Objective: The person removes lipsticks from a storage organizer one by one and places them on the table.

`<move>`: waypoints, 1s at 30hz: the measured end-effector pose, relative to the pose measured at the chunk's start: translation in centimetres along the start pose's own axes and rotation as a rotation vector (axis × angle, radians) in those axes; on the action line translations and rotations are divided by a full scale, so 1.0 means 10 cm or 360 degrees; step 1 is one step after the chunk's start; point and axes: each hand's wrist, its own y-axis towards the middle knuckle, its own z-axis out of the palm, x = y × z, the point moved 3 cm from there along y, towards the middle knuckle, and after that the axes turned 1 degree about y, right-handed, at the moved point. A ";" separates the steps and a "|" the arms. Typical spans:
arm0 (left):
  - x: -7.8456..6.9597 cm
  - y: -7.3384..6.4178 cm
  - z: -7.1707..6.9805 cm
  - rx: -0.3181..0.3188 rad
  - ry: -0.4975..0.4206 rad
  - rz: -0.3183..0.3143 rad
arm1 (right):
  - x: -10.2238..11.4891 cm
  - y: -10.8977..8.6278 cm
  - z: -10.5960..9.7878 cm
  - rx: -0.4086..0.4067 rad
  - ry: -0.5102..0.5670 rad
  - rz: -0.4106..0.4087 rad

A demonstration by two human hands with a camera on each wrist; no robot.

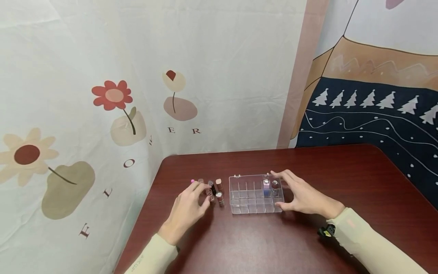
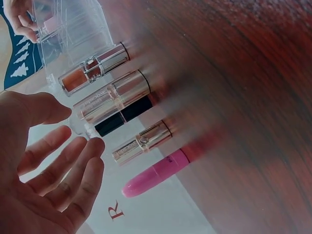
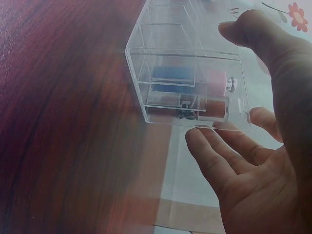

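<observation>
My left hand (image 1: 188, 205) hovers at a small group of upright lip products, its fingers loosely bent. In the left wrist view its thumb and fingers stand apart, close to a black tube (image 2: 124, 116) and a silvery lipstick (image 2: 114, 96). A lip gloss with an orange-brown part (image 2: 93, 69), a smaller gold lipstick (image 2: 142, 142) and a pink tube (image 2: 156, 173) flank them. My right hand (image 1: 301, 196) holds the clear compartment box (image 1: 248, 209) at its right end, thumb toward the front, finger at the back. Inside stand a purple-blue tube (image 1: 266, 188) and a brownish lip tube (image 1: 275, 186).
The box and lip products stand on a dark red-brown table (image 1: 256, 243). A pale flower-printed cloth (image 1: 232, 76) hangs behind and to the left. On the right hangs a dark blue cloth printed with white trees (image 1: 369, 125).
</observation>
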 end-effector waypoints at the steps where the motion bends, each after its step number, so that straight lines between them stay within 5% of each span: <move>1: 0.00 0.00 -0.01 -0.0017 0.0007 0.0009 | 0.00 0.00 0.00 0.0000 -0.0001 0.0000; 12: -0.10 0.09 -0.05 -0.0203 0.0069 0.0116 | -0.01 0.01 0.00 -0.0005 0.0004 -0.0003; 30: -0.46 0.29 0.01 -0.0170 0.0027 0.0096 | -0.03 -0.01 0.00 0.0004 -0.0029 0.0007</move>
